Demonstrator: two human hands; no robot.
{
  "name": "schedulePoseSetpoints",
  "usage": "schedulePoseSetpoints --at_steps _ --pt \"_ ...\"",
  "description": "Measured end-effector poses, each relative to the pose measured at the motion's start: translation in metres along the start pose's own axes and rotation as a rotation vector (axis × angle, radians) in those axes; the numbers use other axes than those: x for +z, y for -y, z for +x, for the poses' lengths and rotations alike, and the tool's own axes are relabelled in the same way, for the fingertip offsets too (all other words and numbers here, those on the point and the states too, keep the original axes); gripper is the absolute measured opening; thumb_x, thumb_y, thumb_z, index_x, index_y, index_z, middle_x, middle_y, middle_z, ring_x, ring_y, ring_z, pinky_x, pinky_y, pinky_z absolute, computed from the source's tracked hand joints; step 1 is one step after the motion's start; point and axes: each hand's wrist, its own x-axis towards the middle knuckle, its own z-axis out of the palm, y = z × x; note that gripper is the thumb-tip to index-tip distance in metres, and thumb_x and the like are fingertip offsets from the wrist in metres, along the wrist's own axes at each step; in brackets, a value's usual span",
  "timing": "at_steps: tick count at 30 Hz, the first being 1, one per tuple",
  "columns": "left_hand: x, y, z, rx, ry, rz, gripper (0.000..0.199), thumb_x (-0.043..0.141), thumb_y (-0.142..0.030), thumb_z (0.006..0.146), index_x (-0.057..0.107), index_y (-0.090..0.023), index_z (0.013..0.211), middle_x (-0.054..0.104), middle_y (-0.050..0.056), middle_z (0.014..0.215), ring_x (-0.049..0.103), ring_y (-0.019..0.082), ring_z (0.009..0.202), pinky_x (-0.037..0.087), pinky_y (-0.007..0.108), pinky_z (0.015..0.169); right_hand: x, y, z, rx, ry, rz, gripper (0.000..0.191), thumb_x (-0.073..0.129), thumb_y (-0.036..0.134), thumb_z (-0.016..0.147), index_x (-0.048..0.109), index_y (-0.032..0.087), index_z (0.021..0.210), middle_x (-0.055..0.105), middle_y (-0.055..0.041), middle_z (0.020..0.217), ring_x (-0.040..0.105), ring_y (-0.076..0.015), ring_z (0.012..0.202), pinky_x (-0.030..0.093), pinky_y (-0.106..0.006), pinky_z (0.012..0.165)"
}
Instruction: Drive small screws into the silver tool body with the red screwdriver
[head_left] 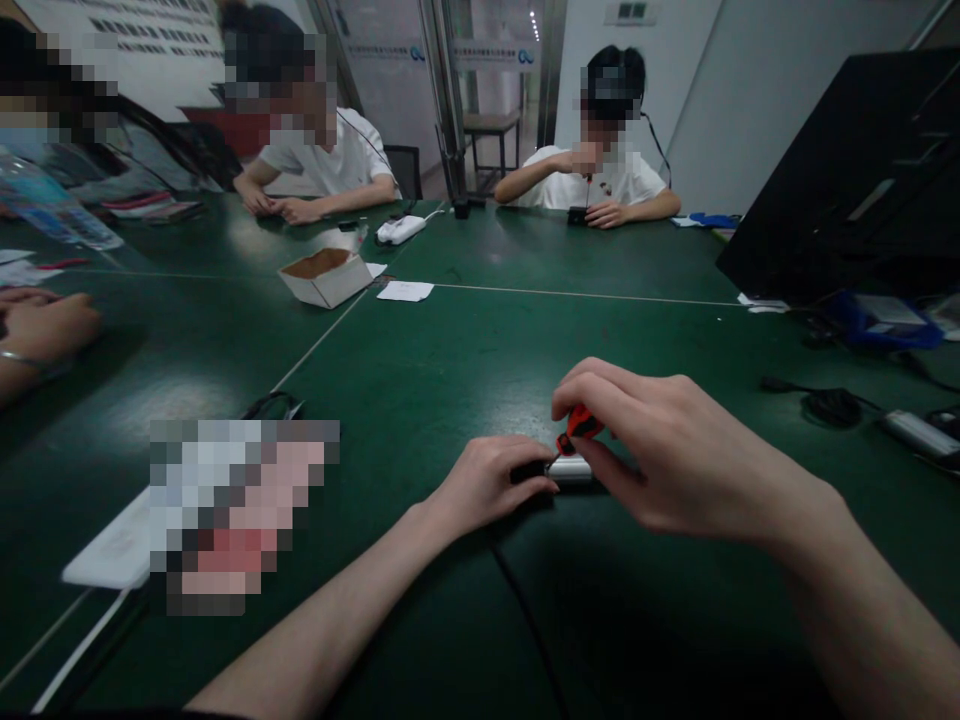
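Observation:
A small silver metal-cased piece [571,470] lies on the green table in front of me. My left hand [499,478] pinches its left end between thumb and fingers. Above it, my right hand [637,440] grips a red and black screwdriver [583,424] by the handle. The screwdriver leans, its thin shaft pointing down and left to the metal piece's left end, beside my left fingertips. Whether the tip sits in a screw is too small to tell. My right hand hides the piece's right end.
On the green table [480,340] stand an open cardboard box [330,280] and a white power strip [112,540]. A black cable [525,590] runs toward me. Adapters and cords [832,405] lie right, below a large black screen [847,180]. Other people sit across and at left.

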Motion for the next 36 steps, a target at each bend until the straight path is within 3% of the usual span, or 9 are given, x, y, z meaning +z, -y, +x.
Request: schedulePoseSetpoints --at_steps 4,10,16,21,28,36 --pt "-0.0008 0.0002 0.001 0.072 -0.043 0.056 0.021 0.058 -0.035 0.093 0.071 -0.018 0.091 0.072 0.005 0.091 0.067 0.017 0.084 0.051 0.027 0.078 0.002 0.0001 0.0004 0.003 -0.051 -0.106 0.014 0.053 0.017 0.09 0.047 0.018 0.103 0.055 -0.0005 0.094 0.05 -0.0106 0.068 0.033 -0.023 0.053" --pt "-0.0005 0.0041 0.0016 0.131 -0.045 0.097 0.02 0.057 -0.032 0.093 0.071 -0.018 0.092 0.071 0.004 0.09 0.067 0.016 0.081 0.051 0.025 0.072 0.0037 -0.0023 0.0023 -0.026 -0.077 -0.254 0.01 0.053 0.029 0.093 0.051 0.018 0.095 0.053 0.0013 0.082 0.047 -0.0112 0.062 0.028 -0.025 0.05" --pt "-0.0018 0.0017 0.0018 0.106 -0.016 0.089 0.018 0.058 -0.029 0.093 0.072 -0.018 0.095 0.071 0.005 0.096 0.067 0.018 0.088 0.051 0.025 0.075 0.0007 -0.0004 0.0015 0.001 -0.004 -0.054 0.018 0.053 0.016 0.086 0.048 0.018 0.103 0.055 -0.0004 0.1 0.05 -0.0105 0.072 0.033 -0.024 0.056" --pt "-0.0018 0.0007 0.0013 0.087 -0.026 0.093 0.018 0.059 -0.03 0.092 0.073 -0.019 0.094 0.071 0.006 0.096 0.067 0.018 0.089 0.052 0.026 0.078 0.0024 0.0005 0.0005 0.008 -0.041 -0.089 0.016 0.052 0.015 0.089 0.048 0.018 0.103 0.055 0.0 0.093 0.05 -0.01 0.068 0.032 -0.023 0.054" --pt "-0.0014 0.0029 0.0018 0.119 -0.051 0.101 0.022 0.058 -0.034 0.093 0.072 -0.018 0.092 0.072 0.005 0.089 0.068 0.017 0.082 0.053 0.027 0.074 0.0029 -0.003 0.0013 -0.012 -0.063 -0.222 0.013 0.051 0.031 0.095 0.05 0.019 0.097 0.057 0.0009 0.083 0.05 -0.0113 0.063 0.028 -0.024 0.051" --pt "-0.0018 0.0015 0.0022 0.1 -0.034 0.08 0.025 0.054 -0.035 0.095 0.071 -0.018 0.098 0.072 0.006 0.096 0.068 0.018 0.088 0.052 0.027 0.078 -0.0015 0.0006 -0.0007 0.012 -0.006 -0.026 0.022 0.054 0.015 0.082 0.047 0.016 0.103 0.054 0.0005 0.091 0.048 -0.0093 0.066 0.032 -0.023 0.053"
